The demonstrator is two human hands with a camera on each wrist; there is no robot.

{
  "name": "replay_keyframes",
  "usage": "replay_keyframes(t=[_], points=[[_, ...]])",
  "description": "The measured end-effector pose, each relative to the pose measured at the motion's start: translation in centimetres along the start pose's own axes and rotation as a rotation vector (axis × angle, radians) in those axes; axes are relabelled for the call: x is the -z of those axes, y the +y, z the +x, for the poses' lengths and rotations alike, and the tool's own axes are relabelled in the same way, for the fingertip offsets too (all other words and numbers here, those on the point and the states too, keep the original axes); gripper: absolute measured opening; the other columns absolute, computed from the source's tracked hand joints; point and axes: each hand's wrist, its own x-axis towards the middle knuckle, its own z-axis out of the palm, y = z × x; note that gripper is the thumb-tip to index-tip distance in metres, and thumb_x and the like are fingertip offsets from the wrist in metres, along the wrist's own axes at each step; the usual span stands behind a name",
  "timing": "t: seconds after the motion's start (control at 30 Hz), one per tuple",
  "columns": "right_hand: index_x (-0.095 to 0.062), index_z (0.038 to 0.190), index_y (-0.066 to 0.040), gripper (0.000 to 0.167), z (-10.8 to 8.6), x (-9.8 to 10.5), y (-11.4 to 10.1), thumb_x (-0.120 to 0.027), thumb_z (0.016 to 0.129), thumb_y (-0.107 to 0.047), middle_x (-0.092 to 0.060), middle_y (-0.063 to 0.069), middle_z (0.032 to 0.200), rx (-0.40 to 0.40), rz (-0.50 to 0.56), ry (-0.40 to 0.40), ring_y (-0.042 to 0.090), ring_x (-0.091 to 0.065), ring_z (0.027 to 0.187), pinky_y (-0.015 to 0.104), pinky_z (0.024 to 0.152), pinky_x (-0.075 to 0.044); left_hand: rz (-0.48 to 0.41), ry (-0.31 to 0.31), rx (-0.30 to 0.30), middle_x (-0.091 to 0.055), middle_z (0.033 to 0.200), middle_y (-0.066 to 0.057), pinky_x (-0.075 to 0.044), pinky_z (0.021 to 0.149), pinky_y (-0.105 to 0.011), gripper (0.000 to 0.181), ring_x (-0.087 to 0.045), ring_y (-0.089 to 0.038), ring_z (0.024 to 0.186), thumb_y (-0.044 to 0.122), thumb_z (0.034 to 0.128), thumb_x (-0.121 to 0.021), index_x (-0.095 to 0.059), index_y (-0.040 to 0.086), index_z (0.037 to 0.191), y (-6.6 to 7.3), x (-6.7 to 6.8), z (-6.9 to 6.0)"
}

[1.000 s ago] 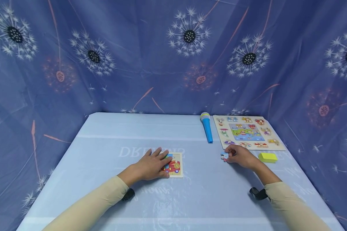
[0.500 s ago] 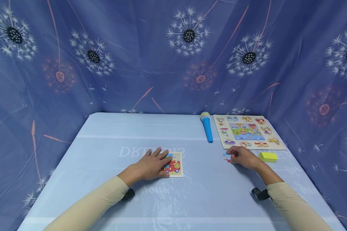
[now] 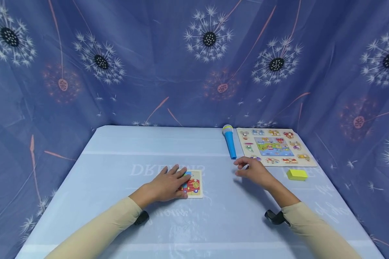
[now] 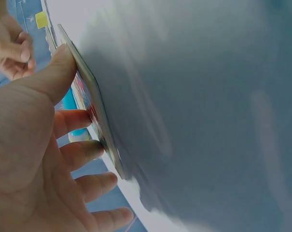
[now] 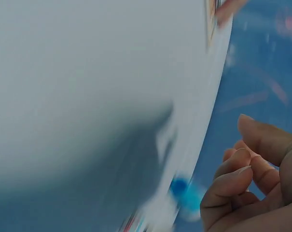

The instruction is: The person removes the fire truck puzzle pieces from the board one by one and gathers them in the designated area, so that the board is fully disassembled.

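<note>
My left hand (image 3: 168,185) lies with spread fingers on a small square puzzle board (image 3: 197,176) showing a red vehicle, covering its left part. Seen from the left wrist, the hand (image 4: 49,140) touches the thin board (image 4: 101,108) with the thumb at one end and fingertips on its face. My right hand (image 3: 256,174) hovers above the table below the blue microphone (image 3: 231,144), thumb and fingers apart. In the right wrist view the same hand (image 5: 261,181) has loosely bent fingers and no piece shows in it. The small blue piece seen earlier is not visible.
A larger puzzle board (image 3: 243,147) with pictures around its border lies at the back right. In front of it is a yellow block (image 3: 297,175). A blue curtain (image 3: 162,72) with dandelion prints stands behind the pale table (image 3: 149,142).
My right hand has moved left, and the small blue piece it pinched is out of sight. Its thumb and fingers have parted. My left hand stays on the small board; the head view has shifted slightly.
</note>
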Motion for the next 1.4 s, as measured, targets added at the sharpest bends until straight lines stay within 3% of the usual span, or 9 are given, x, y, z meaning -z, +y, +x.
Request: replay_keyframes(t=[0.13, 0.3, 0.5, 0.63, 0.73, 0.93, 1.13, 1.4], points=[[-0.069, 0.121, -0.001, 0.034, 1.0, -3.7, -3.4, -0.077, 0.089, -0.007, -0.063, 0.009, 0.100, 0.008, 0.009, -0.064, 0.023, -0.057, 0.085, 0.033, 0.071, -0.048, 0.007, -0.008, -0.001, -0.028, 0.168, -0.007, -0.025, 0.117, -0.066, 0.076, -0.022, -0.037, 0.155, 0.062, 0.0971, -0.057, -0.040, 0.021, 0.159, -0.1, 0.0, 0.1], [-0.071, 0.120, -0.006, 0.039, 1.7, -8.2, -5.7, -0.083, 0.084, -0.010, -0.063, 0.006, 0.102, -0.021, 0.002, -0.125, 0.021, -0.055, 0.091, 0.032, 0.072, -0.048, 0.003, -0.020, -0.006, -0.028, 0.168, -0.008, -0.025, 0.117, -0.066, 0.077, -0.021, -0.037, 0.155, 0.062, 0.0975, -0.056, -0.038, 0.020, 0.159, 0.0, 0.1, 0.1], [-0.072, 0.122, -0.006, 0.046, 1.8, -11.2, -6.8, -0.087, 0.081, -0.018, -0.060, 0.005, 0.101, 0.066, -0.229, -0.118, 0.018, -0.054, 0.089, 0.036, 0.078, -0.048, -0.002, -0.023, -0.019, -0.027, 0.168, -0.009, -0.026, 0.116, -0.066, 0.078, -0.021, -0.037, 0.155, 0.062, 0.0982, -0.054, -0.038, 0.018, 0.160, -0.1, 0.0, 0.0], [-0.074, 0.119, -0.005, 0.043, 1.6, -12.0, -7.0, -0.088, 0.081, -0.020, -0.060, 0.004, 0.099, 0.122, -0.340, -0.098, 0.015, -0.053, 0.084, 0.035, 0.076, -0.048, 0.001, -0.023, -0.024, -0.027, 0.168, -0.010, -0.026, 0.116, -0.066, 0.078, -0.020, -0.036, 0.155, 0.062, 0.0985, -0.054, -0.037, 0.017, 0.160, -0.2, -0.1, 0.0], [-0.076, 0.118, -0.007, 0.041, 1.6, -12.2, -7.0, -0.088, 0.081, -0.020, -0.060, 0.003, 0.098, 0.129, -0.367, -0.084, 0.014, -0.053, 0.083, 0.034, 0.074, -0.048, 0.000, -0.015, -0.033, -0.026, 0.168, -0.011, -0.026, 0.117, -0.065, 0.079, -0.021, -0.036, 0.155, 0.062, 0.0983, -0.053, -0.036, 0.016, 0.160, -0.2, 0.0, 0.0], [-0.076, 0.119, -0.008, 0.041, 1.6, -12.1, -7.0, -0.087, 0.081, -0.021, -0.060, 0.002, 0.098, 0.112, -0.365, -0.082, 0.014, -0.054, 0.084, 0.035, 0.074, -0.047, -0.019, -0.002, -0.096, -0.027, 0.168, -0.009, -0.026, 0.117, -0.064, 0.079, -0.025, -0.033, 0.154, 0.064, 0.0979, -0.052, -0.037, 0.017, 0.160, -0.1, 0.0, -0.5], [-0.076, 0.118, -0.009, 0.041, 1.5, -12.2, -6.9, -0.087, 0.081, -0.022, -0.061, 0.002, 0.100, 0.118, -0.363, -0.071, 0.015, -0.056, 0.087, 0.037, 0.076, -0.049, -0.024, -0.051, -0.187, -0.027, 0.168, -0.003, -0.025, 0.118, -0.063, 0.073, -0.025, -0.029, 0.155, 0.066, 0.0973, -0.051, -0.039, 0.029, 0.159, 0.1, 0.2, -1.4], [-0.076, 0.118, -0.009, 0.040, 1.6, -12.3, -6.9, -0.087, 0.081, -0.020, -0.061, 0.004, 0.100, 0.103, -0.359, -0.074, 0.016, -0.056, 0.088, 0.038, 0.078, -0.049, 0.010, -0.078, -0.188, -0.023, 0.169, -0.001, -0.024, 0.117, -0.066, 0.073, -0.022, -0.029, 0.156, 0.072, 0.0945, -0.049, -0.037, 0.038, 0.158, 0.1, 0.0, -1.8]])
